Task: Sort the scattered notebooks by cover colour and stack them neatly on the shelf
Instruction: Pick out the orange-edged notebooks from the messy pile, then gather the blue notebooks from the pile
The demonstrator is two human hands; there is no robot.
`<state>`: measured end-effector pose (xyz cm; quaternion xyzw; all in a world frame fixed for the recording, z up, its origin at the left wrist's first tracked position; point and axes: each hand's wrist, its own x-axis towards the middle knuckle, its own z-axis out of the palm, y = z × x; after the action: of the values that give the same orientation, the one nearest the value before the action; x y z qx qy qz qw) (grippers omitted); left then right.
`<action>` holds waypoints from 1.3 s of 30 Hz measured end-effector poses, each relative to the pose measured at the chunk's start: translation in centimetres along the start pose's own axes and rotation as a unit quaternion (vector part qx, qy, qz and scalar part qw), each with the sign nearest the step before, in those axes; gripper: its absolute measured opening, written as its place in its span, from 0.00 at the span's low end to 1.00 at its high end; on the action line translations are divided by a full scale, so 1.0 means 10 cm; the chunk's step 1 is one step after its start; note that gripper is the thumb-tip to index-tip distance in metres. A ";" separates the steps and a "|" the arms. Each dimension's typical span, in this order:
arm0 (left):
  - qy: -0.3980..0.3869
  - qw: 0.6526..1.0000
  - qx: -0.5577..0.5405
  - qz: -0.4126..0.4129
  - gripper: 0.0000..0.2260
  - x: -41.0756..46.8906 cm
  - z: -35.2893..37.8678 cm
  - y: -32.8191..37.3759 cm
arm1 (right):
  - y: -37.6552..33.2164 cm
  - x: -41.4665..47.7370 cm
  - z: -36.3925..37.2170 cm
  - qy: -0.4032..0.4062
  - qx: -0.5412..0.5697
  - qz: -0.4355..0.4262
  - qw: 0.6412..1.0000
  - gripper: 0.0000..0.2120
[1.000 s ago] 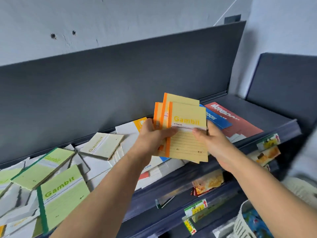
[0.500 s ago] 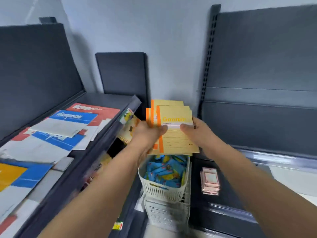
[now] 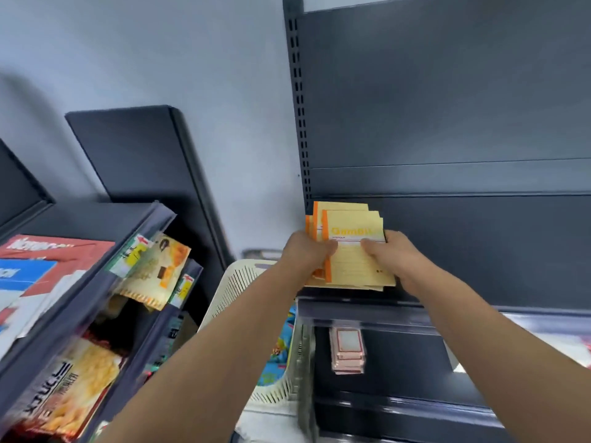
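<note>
Both hands are on one bundle, the orange-spined Gambit notebooks (image 3: 355, 260). There are several pale yellow covers with their orange spines all turned to the left, slightly fanned so that the back ones peep out above and to the left of the front one. The left hand (image 3: 307, 254) grips the spine side with its thumb laid across the cover, and the right hand (image 3: 388, 254) pinches the opposite edge the same way. I take it two hands are needed because a loose, slippery bunch like this would slide apart in one. The notebooks hang over the left end of the dark shelf (image 3: 367, 310), close to the slotted upright (image 3: 297, 123). I can't tell from here whether their lower edges already touch the board. That corner looks like a sensible choice, since it gives a stack something to square up against and leaves room beside it for other colours. They are all of one colour, so the sorting for this lot seems done and only the setting down and tidying remain. Off to the left a red notebook (image 3: 54, 254) and a blue notebook (image 3: 22, 273) lie on another shelf, above hanging snack packets (image 3: 153, 270). Below the arms stands a white basket (image 3: 236, 282), and a small pink stack (image 3: 347, 350) sits on the lower shelf — none of it is in the way.
</note>
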<state>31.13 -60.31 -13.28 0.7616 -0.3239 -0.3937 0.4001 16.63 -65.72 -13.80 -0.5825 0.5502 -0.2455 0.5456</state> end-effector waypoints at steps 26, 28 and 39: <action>0.089 0.904 0.411 0.076 0.16 -0.23 -0.41 -0.22 | -0.19 -0.08 0.44 0.046 -0.636 -0.275 0.720 0.17; 0.106 0.867 0.480 0.080 0.16 -0.36 -0.62 -0.30 | -0.25 -0.17 0.62 0.037 -0.635 -0.296 0.713 0.17; 0.272 0.834 0.475 -0.076 0.16 -1.57 -2.44 -1.12 | -0.68 -1.07 2.23 -0.094 -0.569 -0.442 0.687 0.16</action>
<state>46.55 -33.72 -8.60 0.9565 -0.2903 0.0024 0.0300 35.94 -49.18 -10.61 -0.9770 0.2088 -0.0420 -0.0128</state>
